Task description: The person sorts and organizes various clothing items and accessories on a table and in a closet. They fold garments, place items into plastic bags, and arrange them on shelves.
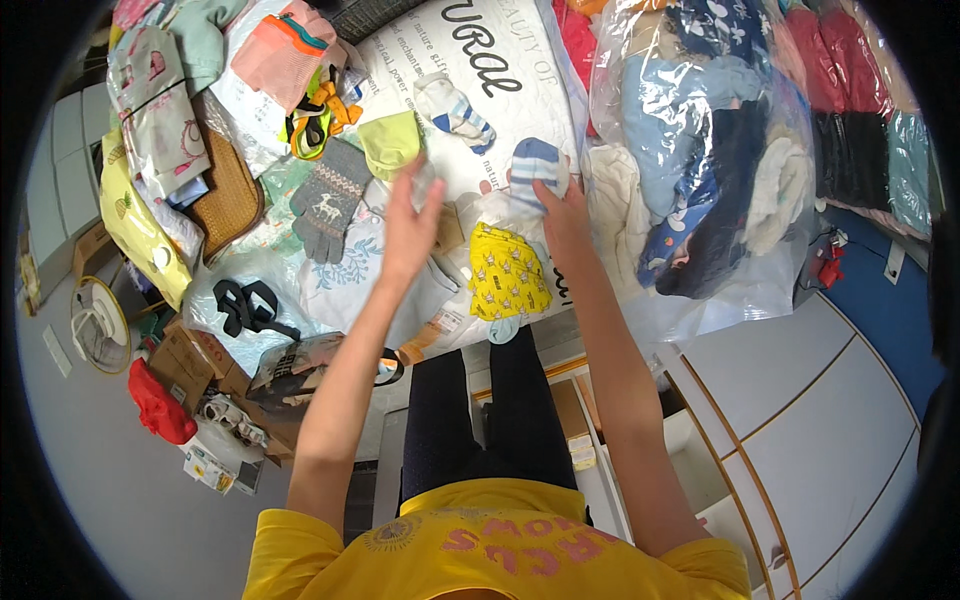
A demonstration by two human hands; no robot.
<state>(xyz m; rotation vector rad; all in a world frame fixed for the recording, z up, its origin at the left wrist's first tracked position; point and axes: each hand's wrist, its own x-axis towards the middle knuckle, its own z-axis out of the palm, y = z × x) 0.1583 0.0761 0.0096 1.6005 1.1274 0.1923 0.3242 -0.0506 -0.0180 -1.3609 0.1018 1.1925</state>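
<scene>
A blue-and-white striped baby sock [537,166] is pinched in the fingers of my right hand [568,225], above the bed surface. My left hand [412,232] is blurred, its thumb and fingers apart, close to a lime-green knit item [391,142]. Something pale shows by its fingertips, too blurred to name. Another striped sock bundle [455,112] lies farther up on the white printed bedding [517,124]. Between my forearms rests a yellow printed cloth item [508,274], with a light-blue piece [502,330] under its near end. A grey knit glove [334,199] with a deer pattern lies left of my left hand.
A large clear plastic bag [697,150] of folded clothes stands at the right. A peach mesh pouch [281,56], a woven brown mat [227,191] and a black strap [251,307] lie at the left. Below the bed edge are cardboard boxes [184,367] and an open drawer [701,457].
</scene>
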